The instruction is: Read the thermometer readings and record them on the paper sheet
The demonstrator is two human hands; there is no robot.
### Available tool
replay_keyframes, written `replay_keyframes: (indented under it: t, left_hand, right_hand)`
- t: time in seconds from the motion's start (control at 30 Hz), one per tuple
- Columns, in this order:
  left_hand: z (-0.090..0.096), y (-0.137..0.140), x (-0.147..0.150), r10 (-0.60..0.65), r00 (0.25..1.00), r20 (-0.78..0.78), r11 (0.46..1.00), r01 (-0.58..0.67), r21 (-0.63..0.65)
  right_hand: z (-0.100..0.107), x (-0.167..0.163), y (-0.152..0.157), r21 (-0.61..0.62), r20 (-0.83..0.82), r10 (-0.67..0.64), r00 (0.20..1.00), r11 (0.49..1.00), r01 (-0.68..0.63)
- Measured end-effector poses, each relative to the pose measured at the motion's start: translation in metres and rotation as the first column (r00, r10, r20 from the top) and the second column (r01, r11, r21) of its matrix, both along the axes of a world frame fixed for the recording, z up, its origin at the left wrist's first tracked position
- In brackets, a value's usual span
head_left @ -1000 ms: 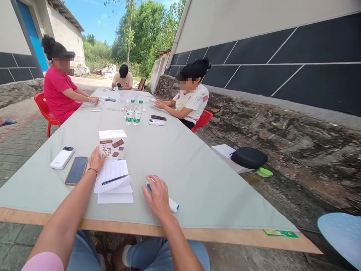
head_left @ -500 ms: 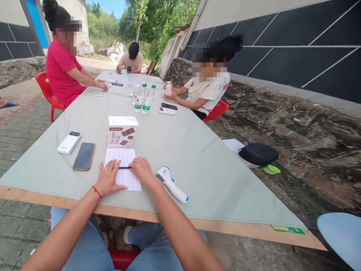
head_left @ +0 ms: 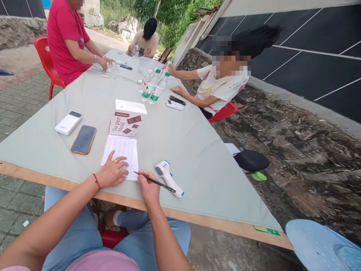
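Note:
A printed sheet of paper [head_left: 121,145] lies on the table in front of me, its far edge against a "Su-per Meal" box [head_left: 128,119]. My left hand [head_left: 114,171] rests on the paper with fingers spread, a ring on one finger. Between the fingers of my right hand [head_left: 149,188] is a black pen [head_left: 159,183]. Its tip points left, at the right edge of the sheet, and its back end passes over the white infrared thermometer [head_left: 172,181]. Whether the tip touches the paper I cannot tell.
Left of the paper lie a phone [head_left: 84,139] and a white power bank [head_left: 68,123]. Water bottles [head_left: 153,89] stand farther up the table [head_left: 197,158]. Three people sit around it. A black case [head_left: 252,160] is beyond the right edge.
My right hand has moved off the sheet toward me and right, turning the pen into a writing hold. My left hand still lies on the paper. The person at right has spread their hands apart.

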State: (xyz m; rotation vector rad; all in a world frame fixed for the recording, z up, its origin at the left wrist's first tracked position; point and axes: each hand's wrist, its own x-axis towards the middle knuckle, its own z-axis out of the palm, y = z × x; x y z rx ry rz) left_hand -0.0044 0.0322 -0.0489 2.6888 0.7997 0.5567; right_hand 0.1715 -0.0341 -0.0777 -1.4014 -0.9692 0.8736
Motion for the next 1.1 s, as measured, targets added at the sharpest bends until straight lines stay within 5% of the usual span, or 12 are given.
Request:
replay_keyframes:
  t: [0.37,1.1]
  left_hand:
    - [-0.014,0.005,0.001,-0.118,0.993,-0.009,0.991,0.118,0.063]
    - [-0.008,-0.003,0.008,-0.016,0.988,-0.153,0.979,0.046,0.196]
  right_hand:
    - [0.002,0.001,-0.01,-0.082,0.148,0.063,0.987,0.995,-0.051]
    - [-0.007,-0.001,-0.01,0.002,0.263,0.045,0.964,0.999,-0.047]
